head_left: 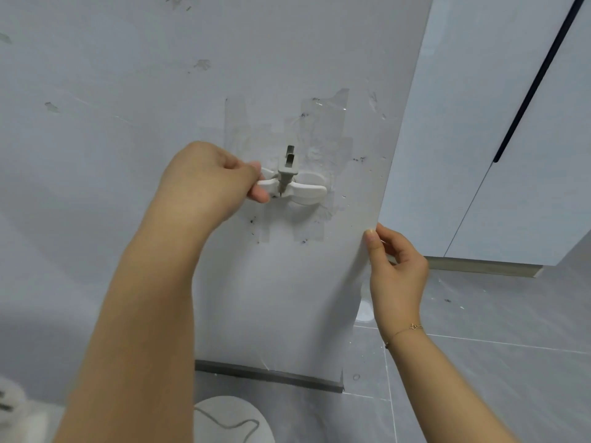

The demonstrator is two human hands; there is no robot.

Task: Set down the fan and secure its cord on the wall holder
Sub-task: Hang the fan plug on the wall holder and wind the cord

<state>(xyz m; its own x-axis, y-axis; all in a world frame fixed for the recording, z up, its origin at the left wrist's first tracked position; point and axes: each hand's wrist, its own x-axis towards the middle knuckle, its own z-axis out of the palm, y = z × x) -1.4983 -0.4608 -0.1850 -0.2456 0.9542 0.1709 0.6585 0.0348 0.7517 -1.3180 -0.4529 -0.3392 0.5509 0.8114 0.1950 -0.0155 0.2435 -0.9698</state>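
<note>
While the fan's round base [235, 420] already rests on the floor below the wall holder [292, 187], we pinch the holder's left wing with our left hand [208, 180]; the plug [288, 167] sits in it. Our right hand [395, 266], loosely curled and empty, touches the wall edge to its right. Little seems left.

The fan's round base [235, 420] sits on the grey tiled floor [495, 378].

Soft even light, faint shadows, edges bowed, corner blurred.
</note>
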